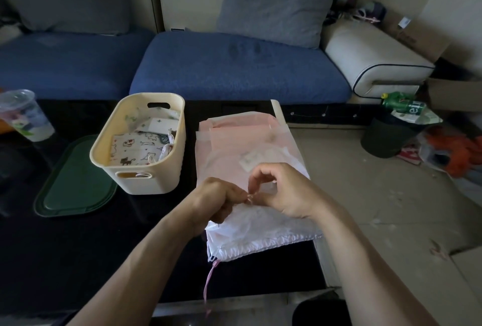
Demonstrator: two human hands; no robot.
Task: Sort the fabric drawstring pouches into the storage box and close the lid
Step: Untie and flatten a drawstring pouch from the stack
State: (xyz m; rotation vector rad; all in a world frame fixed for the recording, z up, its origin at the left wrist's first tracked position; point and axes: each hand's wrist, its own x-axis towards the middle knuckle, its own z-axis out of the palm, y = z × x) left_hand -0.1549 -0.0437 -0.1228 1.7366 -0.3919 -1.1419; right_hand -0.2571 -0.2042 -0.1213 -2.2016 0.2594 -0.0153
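Observation:
A white drawstring pouch (260,237) lies on the dark table's right side, its gathered mouth toward me and a pink cord (209,281) hanging over the front edge. My left hand (217,201) and my right hand (281,190) meet above it, both pinching a thin pink cord between fingertips. Beyond them lies a stack of pale pink pouches in clear wrappers (242,137). The cream storage box (109,140) stands to the left, open, with printed pouches (130,148) inside. Its green lid (75,182) lies flat on the table left of the box.
A plastic cup (24,114) stands at the table's far left. A blue sofa (234,64) runs behind the table. On the floor to the right are a dark bin (388,137) with a green bottle (403,104) on top, and scattered litter.

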